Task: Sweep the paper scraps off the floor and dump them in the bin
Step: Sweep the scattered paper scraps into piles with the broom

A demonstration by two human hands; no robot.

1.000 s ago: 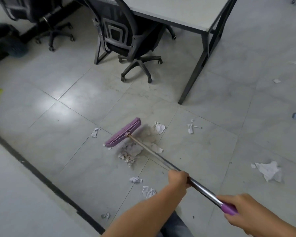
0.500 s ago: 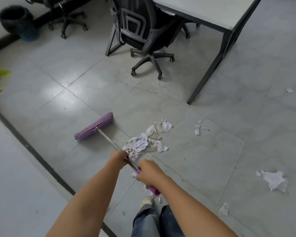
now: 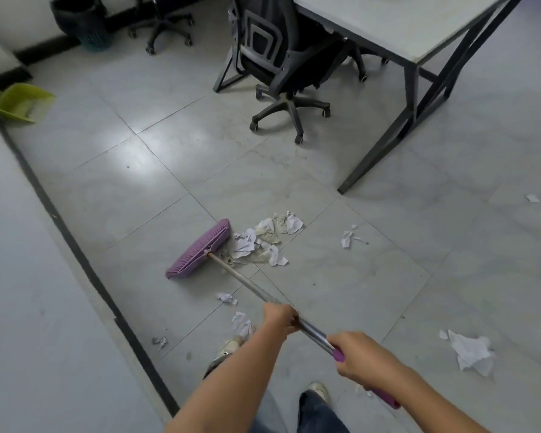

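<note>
A purple broom head [image 3: 199, 250] rests on the grey tiled floor, just left of a pile of white paper scraps [image 3: 263, 240]. Its metal shaft [image 3: 247, 284] runs down-right to me. My left hand [image 3: 280, 317] grips the shaft in the middle. My right hand [image 3: 361, 359] grips the purple handle end [image 3: 388, 400]. More scraps lie loose: a small one [image 3: 347, 239] right of the pile, two [image 3: 227, 297] near the shaft, a large crumpled sheet [image 3: 470, 353] at the right. A dark bin [image 3: 82, 21] stands at the far left wall.
A green dustpan [image 3: 21, 101] lies at the left by the wall. A black office chair [image 3: 281, 60] and a grey desk [image 3: 400, 29] with black legs stand ahead. A second chair base [image 3: 160, 29] is near the bin. My shoes [image 3: 225, 351] are below the hands.
The broom head has swept right, from open floor up against the scrap pile. My hands have moved apart and rightward along the shaft. The view has shifted, showing the dustpan and bin more fully.
</note>
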